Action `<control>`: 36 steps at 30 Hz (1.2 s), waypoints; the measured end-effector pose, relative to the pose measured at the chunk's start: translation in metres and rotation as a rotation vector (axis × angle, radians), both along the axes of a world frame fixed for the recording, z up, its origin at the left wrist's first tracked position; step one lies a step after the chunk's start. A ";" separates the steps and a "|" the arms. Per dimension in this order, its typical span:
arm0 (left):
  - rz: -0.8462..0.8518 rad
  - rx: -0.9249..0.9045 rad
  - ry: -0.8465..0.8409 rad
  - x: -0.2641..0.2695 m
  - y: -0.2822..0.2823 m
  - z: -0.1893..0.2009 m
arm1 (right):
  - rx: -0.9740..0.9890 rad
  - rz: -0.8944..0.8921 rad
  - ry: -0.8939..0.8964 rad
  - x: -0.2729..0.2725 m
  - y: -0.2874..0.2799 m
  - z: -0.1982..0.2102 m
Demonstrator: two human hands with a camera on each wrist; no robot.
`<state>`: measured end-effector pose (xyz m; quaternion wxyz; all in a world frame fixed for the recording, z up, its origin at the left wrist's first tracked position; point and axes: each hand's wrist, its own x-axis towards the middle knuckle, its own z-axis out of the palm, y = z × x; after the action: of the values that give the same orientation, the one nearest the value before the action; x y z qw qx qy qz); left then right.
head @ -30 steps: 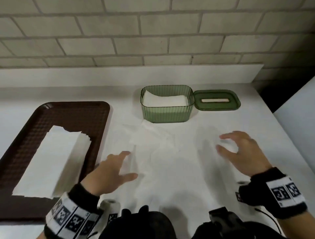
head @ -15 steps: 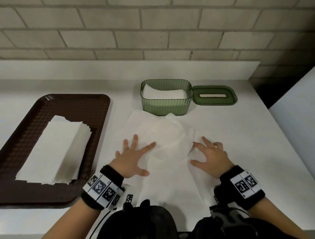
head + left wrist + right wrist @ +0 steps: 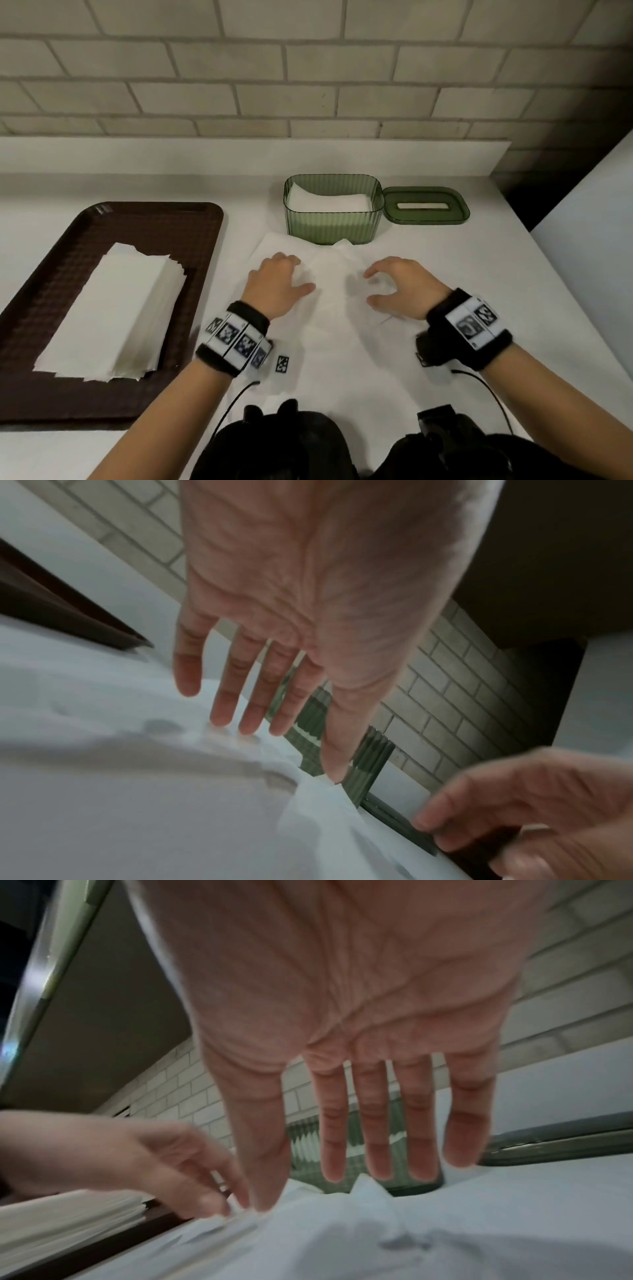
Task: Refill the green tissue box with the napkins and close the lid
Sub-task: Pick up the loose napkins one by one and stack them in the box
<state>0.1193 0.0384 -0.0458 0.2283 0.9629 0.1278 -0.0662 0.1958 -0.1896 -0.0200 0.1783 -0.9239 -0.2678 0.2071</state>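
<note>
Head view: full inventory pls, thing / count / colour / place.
tissue box: 1, green, open, back centre of the counter, white napkins inside
lid: 1, green, slotted, flat on the counter right of the box
loose napkin: 1, white, spread on the counter before the box
napkin stack: 1, white, on the tray
tray: 1, brown, left
counter: 1, white
brick wall: 1, pale, behind
left hand: on the loose napkin
right hand: fingers arched over the loose napkin
</note>
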 end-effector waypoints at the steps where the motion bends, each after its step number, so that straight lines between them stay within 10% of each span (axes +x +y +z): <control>1: -0.018 0.009 0.033 0.010 -0.002 0.000 | 0.014 0.009 -0.002 0.003 0.013 0.000; 6: -0.028 0.133 0.219 0.040 -0.006 -0.005 | 0.067 0.024 0.046 0.014 0.058 -0.007; 18: 0.341 -0.086 -0.046 0.056 0.052 -0.010 | -0.027 0.152 -0.018 0.019 0.071 -0.031; 23: 0.220 -0.324 -0.254 0.046 0.067 0.014 | 0.139 0.063 0.027 0.026 0.065 -0.017; 31: -0.427 -0.388 -0.266 0.030 0.058 0.087 | 0.768 0.051 0.122 0.038 0.080 0.035; 36: -0.314 -0.363 -0.238 0.050 0.056 0.092 | 0.984 -0.062 0.218 0.063 0.082 0.043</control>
<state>0.1689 0.0947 0.0464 0.3975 0.9153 -0.0649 -0.0091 0.2592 -0.1077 0.0228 0.6257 -0.7109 -0.2859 0.1462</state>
